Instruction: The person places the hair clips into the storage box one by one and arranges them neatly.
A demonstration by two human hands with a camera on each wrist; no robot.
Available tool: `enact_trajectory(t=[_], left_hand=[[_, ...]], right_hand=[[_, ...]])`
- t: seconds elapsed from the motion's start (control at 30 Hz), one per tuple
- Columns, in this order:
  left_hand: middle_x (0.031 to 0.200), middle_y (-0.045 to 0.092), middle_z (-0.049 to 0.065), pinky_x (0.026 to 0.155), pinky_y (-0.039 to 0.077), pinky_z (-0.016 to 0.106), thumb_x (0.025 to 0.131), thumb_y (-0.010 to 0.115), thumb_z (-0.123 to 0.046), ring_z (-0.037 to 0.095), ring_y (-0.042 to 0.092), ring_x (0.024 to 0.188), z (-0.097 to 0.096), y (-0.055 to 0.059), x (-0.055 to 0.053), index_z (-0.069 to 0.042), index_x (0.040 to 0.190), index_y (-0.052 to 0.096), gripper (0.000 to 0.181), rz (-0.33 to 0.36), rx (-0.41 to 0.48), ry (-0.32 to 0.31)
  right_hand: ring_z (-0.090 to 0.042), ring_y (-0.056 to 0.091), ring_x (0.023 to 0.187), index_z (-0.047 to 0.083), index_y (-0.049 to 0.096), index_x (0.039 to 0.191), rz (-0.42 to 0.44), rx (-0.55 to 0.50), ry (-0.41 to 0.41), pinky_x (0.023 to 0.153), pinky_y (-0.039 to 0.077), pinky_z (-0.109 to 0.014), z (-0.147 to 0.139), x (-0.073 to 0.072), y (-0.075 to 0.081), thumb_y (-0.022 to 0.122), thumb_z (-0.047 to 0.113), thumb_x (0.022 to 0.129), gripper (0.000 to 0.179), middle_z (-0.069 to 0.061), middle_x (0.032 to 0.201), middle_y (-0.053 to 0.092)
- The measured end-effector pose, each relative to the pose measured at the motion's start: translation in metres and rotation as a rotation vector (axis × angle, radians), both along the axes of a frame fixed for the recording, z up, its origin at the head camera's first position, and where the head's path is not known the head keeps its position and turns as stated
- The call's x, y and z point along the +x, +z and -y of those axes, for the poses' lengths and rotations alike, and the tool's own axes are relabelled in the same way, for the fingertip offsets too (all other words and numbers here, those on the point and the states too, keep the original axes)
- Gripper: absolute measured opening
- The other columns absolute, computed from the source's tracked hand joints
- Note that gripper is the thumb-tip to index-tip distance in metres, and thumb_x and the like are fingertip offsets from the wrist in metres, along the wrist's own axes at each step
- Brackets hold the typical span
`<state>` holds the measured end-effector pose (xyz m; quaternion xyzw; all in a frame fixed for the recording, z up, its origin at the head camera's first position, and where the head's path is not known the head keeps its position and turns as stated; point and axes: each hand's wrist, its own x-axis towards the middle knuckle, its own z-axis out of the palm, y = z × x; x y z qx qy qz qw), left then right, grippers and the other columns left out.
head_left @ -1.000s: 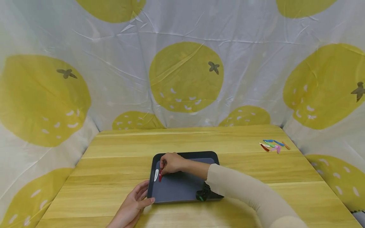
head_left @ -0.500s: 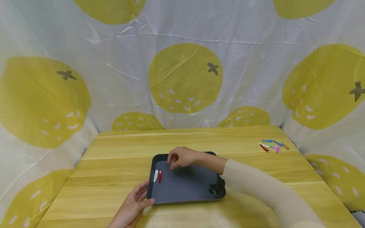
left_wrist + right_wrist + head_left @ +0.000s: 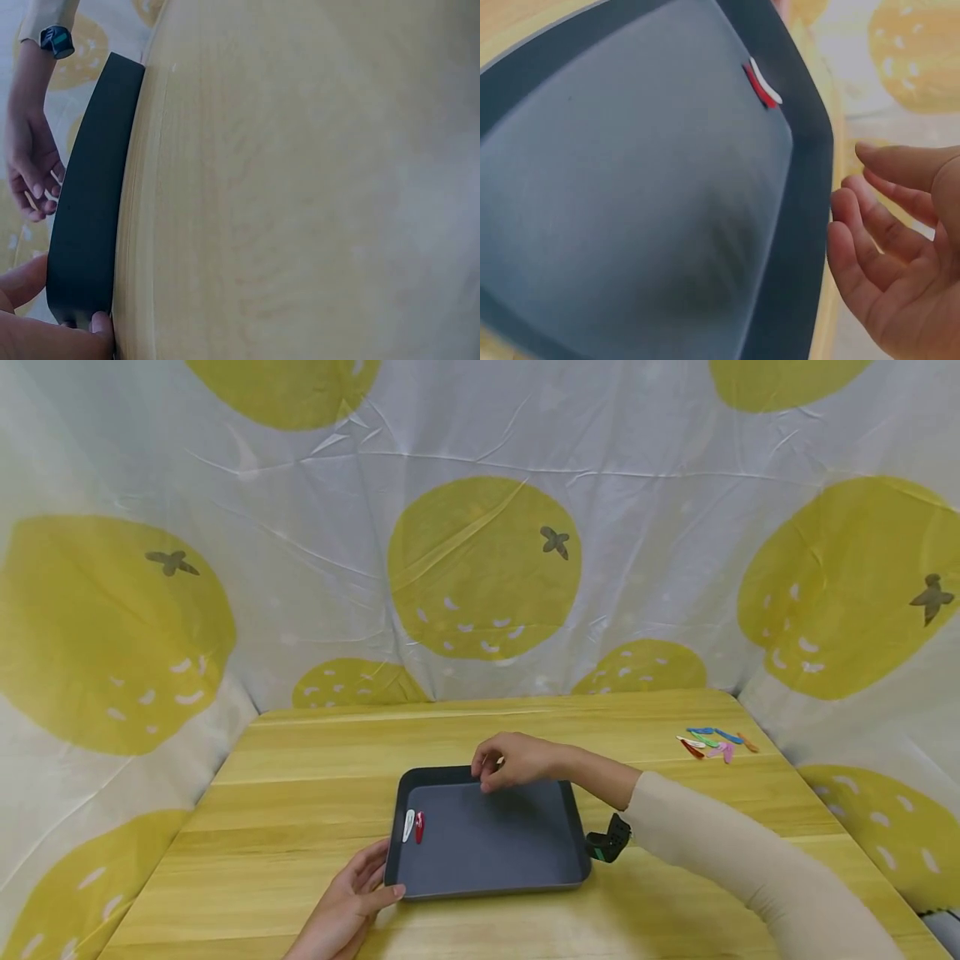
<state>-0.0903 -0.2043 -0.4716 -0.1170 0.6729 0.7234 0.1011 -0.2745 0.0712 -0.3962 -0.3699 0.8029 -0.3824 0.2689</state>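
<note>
A dark grey rectangular tray (image 3: 487,860) rests on the table. Inside, along its left wall, a white hair clip (image 3: 408,826) and a red hair clip (image 3: 420,827) lie side by side. My left hand (image 3: 351,893) grips the tray at its front left corner, thumb over the rim and fingers along the outer side. Over the tray's back part hovers my right hand (image 3: 517,758), its fingers loosely bent. The right wrist view shows nothing between that hand's thumb and fingers (image 3: 885,225).
At the table's back right lies a loose pile of hair clips (image 3: 708,742) in blue, green, white, red, pink and orange. The wooden table (image 3: 300,793) is bordered at the back and sides by a hanging cloth (image 3: 315,568) with a yellow fruit print.
My right hand has let go of the red hair clip beside the white one, then lifted and moved right across the tray. The left hand keeps its hold on the corner.
</note>
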Motion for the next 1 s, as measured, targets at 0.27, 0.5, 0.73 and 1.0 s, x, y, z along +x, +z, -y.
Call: enact_trajectory(t=[0.27, 0.5, 0.73, 1.0], left_hand=[[0.157, 0.031, 0.034, 0.099, 0.049, 0.029, 0.088, 0.068, 0.015, 0.048, 0.03, 0.145, 0.0, 0.001, 0.003, 0.009, 0.155, 0.031, 0.076, -0.002, 0.032, 0.004], [0.157, 0.028, 0.037, 0.105, 0.049, 0.035, 0.09, 0.062, 0.018, 0.051, 0.029, 0.145, -0.007, 0.002, 0.003, 0.01, 0.156, 0.028, 0.075, -0.015, 0.011, 0.026], [0.157, 0.033, 0.034, 0.111, 0.043, 0.039, 0.09, 0.062, 0.017, 0.049, 0.032, 0.145, -0.014, 0.004, 0.006, 0.013, 0.153, 0.034, 0.069, -0.077, -0.138, 0.064], [0.159, 0.032, 0.032, 0.115, 0.034, 0.05, 0.092, 0.06, 0.016, 0.049, 0.031, 0.145, -0.02, 0.006, 0.01, 0.011, 0.155, 0.033, 0.068, -0.081, -0.211, 0.07]], right_hand=[[-0.023, 0.065, 0.093, 0.0, 0.068, 0.119, 0.03, 0.002, -0.023, 0.077, 0.056, -0.037, -0.032, -0.005, 0.013, 0.071, 0.007, 0.098, 0.022, -0.004, 0.102, 0.067], [-0.034, 0.067, 0.1, 0.002, 0.066, 0.12, 0.037, -0.007, -0.055, 0.083, 0.056, -0.05, -0.065, -0.016, 0.023, 0.069, 0.007, 0.099, 0.021, -0.007, 0.103, 0.067], [-0.041, 0.065, 0.107, 0.005, 0.065, 0.122, 0.052, -0.015, -0.099, 0.091, 0.055, -0.054, -0.094, -0.021, 0.03, 0.069, 0.007, 0.099, 0.023, -0.011, 0.106, 0.065], [-0.03, 0.062, 0.111, 0.001, 0.062, 0.13, 0.014, 0.02, -0.137, 0.096, 0.053, -0.052, -0.133, -0.028, 0.03, 0.069, 0.011, 0.1, 0.032, -0.017, 0.12, 0.063]])
